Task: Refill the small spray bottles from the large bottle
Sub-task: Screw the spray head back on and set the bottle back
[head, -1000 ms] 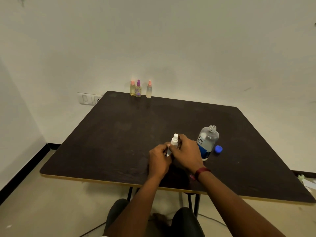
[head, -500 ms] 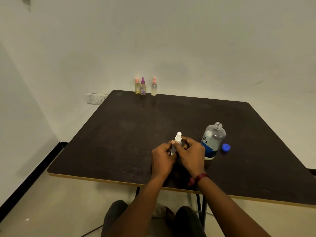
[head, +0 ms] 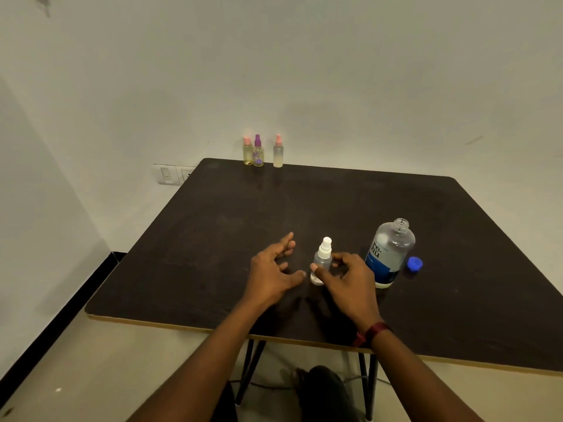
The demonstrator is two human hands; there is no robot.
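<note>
While the right grip pinches the small spray bottle and the left grip hovers spread (empty), a knock could spill the uncapped large bottle nearby.

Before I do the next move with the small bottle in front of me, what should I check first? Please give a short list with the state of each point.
1. Small spray bottle closed: ok, its white sprayer sits on top.
2. Bottle upright, held by the right hand: ok.
3. Left hand free: ok, open, holds nothing.
4. Large bottle upright: ok.
5. Large bottle capped: not ok, the blue cap lies beside it on the table.
6. Fill level of the small bottle: cannot tell.
</note>
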